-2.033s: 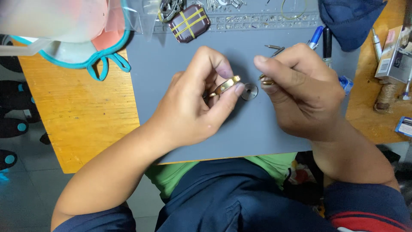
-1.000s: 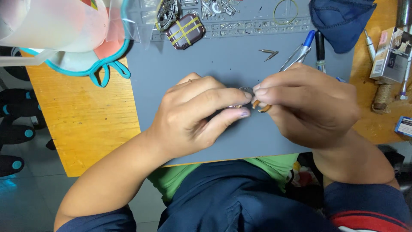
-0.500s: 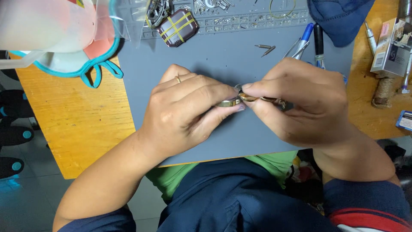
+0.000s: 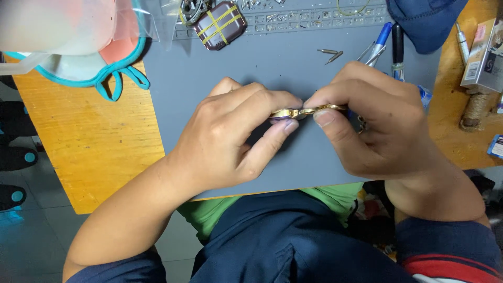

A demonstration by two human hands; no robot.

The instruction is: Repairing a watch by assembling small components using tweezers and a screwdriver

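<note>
Hands meet over a grey mat (image 4: 272, 68) on a wooden table (image 4: 89, 141). The left hand (image 4: 230, 141) pinches a small gold-coloured metal piece (image 4: 287, 113) between thumb and fingers — the right hand (image 4: 377, 126) pinches a thin gold-coloured part (image 4: 326, 109) that touches it, end to end. Both pieces sit just above the mat's middle. At the mat's far edge lie a brown pouch with yellow stripes (image 4: 219, 23), two small metal pins (image 4: 330, 54) and pens (image 4: 390, 42) — a dark blue cap (image 4: 424, 21) rests near the right corner.

small repair workbench, grey work mat (image 4: 272, 68), scattered metal pins (image 4: 330, 54), pens (image 4: 390, 42)
</note>
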